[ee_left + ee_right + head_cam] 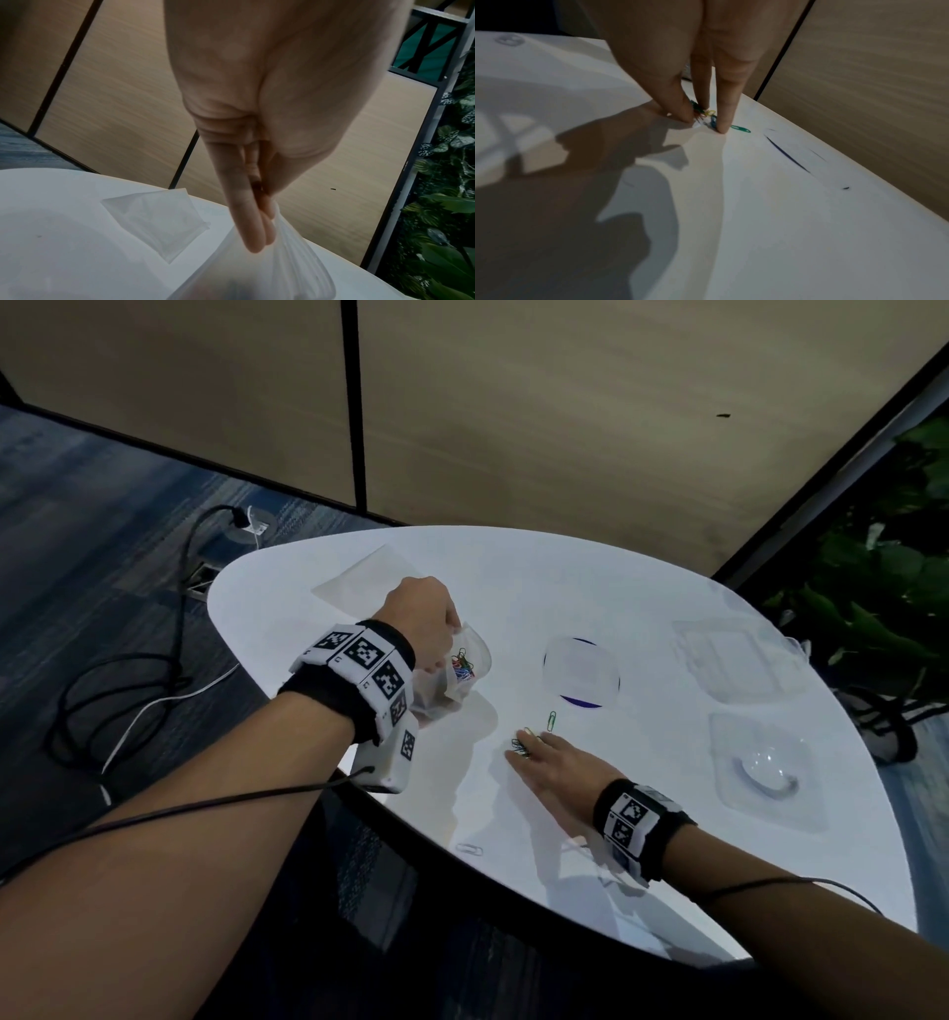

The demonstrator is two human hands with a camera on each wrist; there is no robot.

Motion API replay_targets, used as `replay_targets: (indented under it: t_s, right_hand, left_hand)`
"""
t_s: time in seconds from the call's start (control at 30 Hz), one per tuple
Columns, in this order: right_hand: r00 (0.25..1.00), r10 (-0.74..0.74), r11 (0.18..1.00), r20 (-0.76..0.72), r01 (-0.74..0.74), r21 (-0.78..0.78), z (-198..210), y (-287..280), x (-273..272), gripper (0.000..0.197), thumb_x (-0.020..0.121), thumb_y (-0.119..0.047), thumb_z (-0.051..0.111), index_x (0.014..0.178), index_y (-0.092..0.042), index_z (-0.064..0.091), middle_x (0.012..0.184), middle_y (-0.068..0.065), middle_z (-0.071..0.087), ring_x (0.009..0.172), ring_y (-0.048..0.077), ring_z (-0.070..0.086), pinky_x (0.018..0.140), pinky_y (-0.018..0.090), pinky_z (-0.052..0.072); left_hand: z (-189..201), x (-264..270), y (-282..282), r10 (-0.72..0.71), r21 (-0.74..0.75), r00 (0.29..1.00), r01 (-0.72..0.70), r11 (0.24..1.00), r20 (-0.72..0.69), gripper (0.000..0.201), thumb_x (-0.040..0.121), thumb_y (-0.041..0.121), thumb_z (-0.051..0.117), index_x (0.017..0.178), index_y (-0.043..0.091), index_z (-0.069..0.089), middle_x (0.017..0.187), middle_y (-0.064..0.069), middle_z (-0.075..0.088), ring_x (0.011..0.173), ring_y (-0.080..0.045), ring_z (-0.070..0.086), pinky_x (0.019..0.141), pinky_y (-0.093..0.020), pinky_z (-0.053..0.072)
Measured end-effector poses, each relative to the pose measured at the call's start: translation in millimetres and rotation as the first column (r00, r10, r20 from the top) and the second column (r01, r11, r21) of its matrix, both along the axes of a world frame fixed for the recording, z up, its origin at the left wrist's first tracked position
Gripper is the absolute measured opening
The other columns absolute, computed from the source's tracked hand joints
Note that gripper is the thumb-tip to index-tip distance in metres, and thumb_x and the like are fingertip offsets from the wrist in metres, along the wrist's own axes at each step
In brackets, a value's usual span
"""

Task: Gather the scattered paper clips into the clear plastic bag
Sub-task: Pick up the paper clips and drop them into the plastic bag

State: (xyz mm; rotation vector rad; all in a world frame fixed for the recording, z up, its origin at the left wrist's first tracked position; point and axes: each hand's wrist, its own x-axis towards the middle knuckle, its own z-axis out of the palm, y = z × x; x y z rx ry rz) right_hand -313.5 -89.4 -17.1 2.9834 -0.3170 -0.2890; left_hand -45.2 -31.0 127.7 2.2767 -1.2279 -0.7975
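Observation:
My left hand (pixel 430 621) pinches the rim of the clear plastic bag (pixel 470 677) and holds it up off the white table (pixel 513 588). Several coloured paper clips (pixel 463 663) lie inside the bag. In the left wrist view my left hand's fingers (pixel 253 233) grip the bag (pixel 298 261). My right hand (pixel 524 752) is down on the table, thumb and fingertips pinching a small cluster of paper clips (pixel 519 745); the right wrist view shows that cluster (pixel 703 112) between them. A green clip (pixel 551 721) (pixel 740 128) lies just beyond the fingers. A pale clip (pixel 470 849) rests near the front edge.
A second flat clear bag (pixel 367 581) (pixel 159 219) lies at the back left. A clear lid over a purple disc (pixel 582 671) sits mid-table; two clear plastic trays (pixel 739 660) (pixel 765 775) are on the right. Cables (pixel 128 690) run on the floor at left, a plant (pixel 883 588) at right.

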Motion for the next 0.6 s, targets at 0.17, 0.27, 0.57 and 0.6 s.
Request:
replay_targets:
  t_s: [0.17,0.27,0.57,0.6]
  right_hand:
    - [0.983,-0.182,0.978,-0.027,0.184,0.102,-1,-2,9,0.007,0.081,-0.005,0.062,0.082,-0.009,0.067,0.085,0.006,0.061,0.068,0.027,0.061,0.049,0.034,0.052]
    - [0.956,-0.264,0.956,-0.126,0.277,0.098,6,-7,20,0.017,0.086,-0.006,0.054,0.087,-0.008,0.071,0.090,0.007,0.061,0.079,0.029,0.063,0.065,0.035,0.053]
    - [0.363,-0.927,0.145,-0.094,0.578,0.803,48,-53,36,0.004,0.073,-0.013,0.082,0.075,-0.012,0.079,0.076,0.007,0.075,0.075,0.017,0.070,0.075,0.020,0.057]
    - [0.292,-0.946,-0.006,-0.140,0.416,0.909,58,-52,43,0.005,0.074,-0.007,0.082,0.076,-0.008,0.077,0.078,0.011,0.074,0.078,0.022,0.070,0.078,0.024,0.059]
  left_hand:
    - [0,-1,2,0.009,-0.030,1.000,-0.009,0.999,-0.013,0.017,0.094,0.001,0.058,0.097,0.008,0.074,0.063,-0.001,0.066,0.063,-0.023,0.075,0.069,-0.037,0.064]
    - [0,-1,2,0.004,-0.038,1.000,-0.005,0.999,-0.008,0.018,0.094,0.002,0.057,0.098,0.007,0.074,0.064,-0.003,0.067,0.062,-0.023,0.075,0.069,-0.038,0.064]
    - [-3,-5,-1,-0.021,-0.050,1.000,0.020,0.999,-0.022,0.018,0.095,0.003,0.057,0.098,0.006,0.074,0.066,-0.001,0.064,0.069,-0.027,0.075,0.072,-0.039,0.064]
    - [-3,-5,-2,-0.023,-0.055,1.000,0.022,0.998,-0.019,0.018,0.095,0.004,0.057,0.098,0.007,0.074,0.067,0.000,0.063,0.073,-0.028,0.075,0.074,-0.039,0.064]
